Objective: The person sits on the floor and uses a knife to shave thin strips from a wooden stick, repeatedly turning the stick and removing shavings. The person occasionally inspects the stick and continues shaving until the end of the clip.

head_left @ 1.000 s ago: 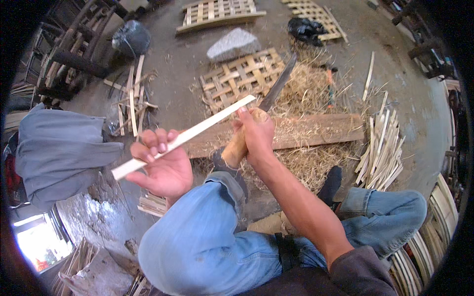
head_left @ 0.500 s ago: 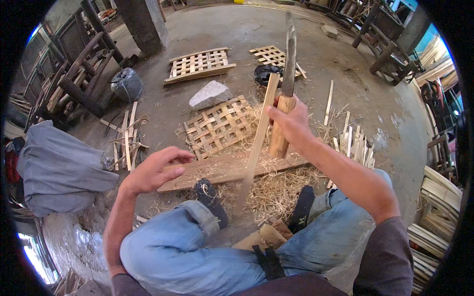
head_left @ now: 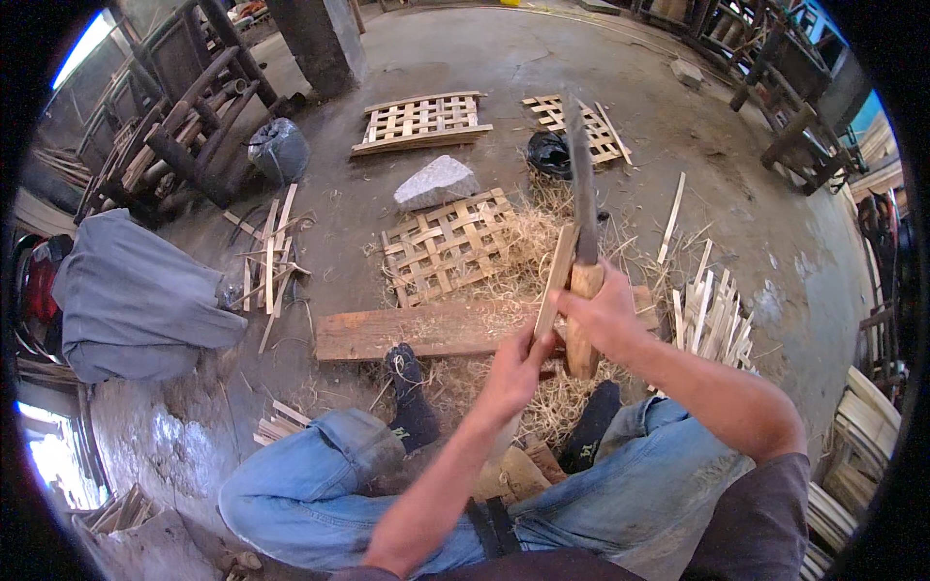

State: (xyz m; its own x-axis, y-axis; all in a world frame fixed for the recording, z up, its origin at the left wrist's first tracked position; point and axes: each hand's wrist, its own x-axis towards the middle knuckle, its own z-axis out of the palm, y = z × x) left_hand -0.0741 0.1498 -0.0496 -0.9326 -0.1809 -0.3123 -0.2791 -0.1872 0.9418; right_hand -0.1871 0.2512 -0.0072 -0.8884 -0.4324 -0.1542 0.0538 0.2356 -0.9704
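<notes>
My right hand [head_left: 610,308] is closed round the thick wooden handle of a long knife [head_left: 583,198], its blade pointing up and away from me. The thumb of that hand presses against a flat bamboo strip [head_left: 554,281], which lies alongside the handle. Lower down, my left hand [head_left: 515,376] is wrapped round the same strip; the strip's near end shows faintly below it. Both hands are above the right part of a reddish wooden plank [head_left: 417,334], over pale curled shavings [head_left: 538,237]. Between my legs is a tan pad [head_left: 513,474].
A woven bamboo lattice [head_left: 450,247] lies beyond the plank, with a pale stone [head_left: 436,184] at its far edge. Further off lie stacked lattices [head_left: 421,121] and a black plastic bundle [head_left: 550,153]. Loose strips [head_left: 712,315] are heaped right; a grey cloth [head_left: 140,295] drapes at left.
My left hand has moved right and closed round the bamboo strip. My right hand has come lower and nearer with the knife and strip. The whole view has shifted slightly.
</notes>
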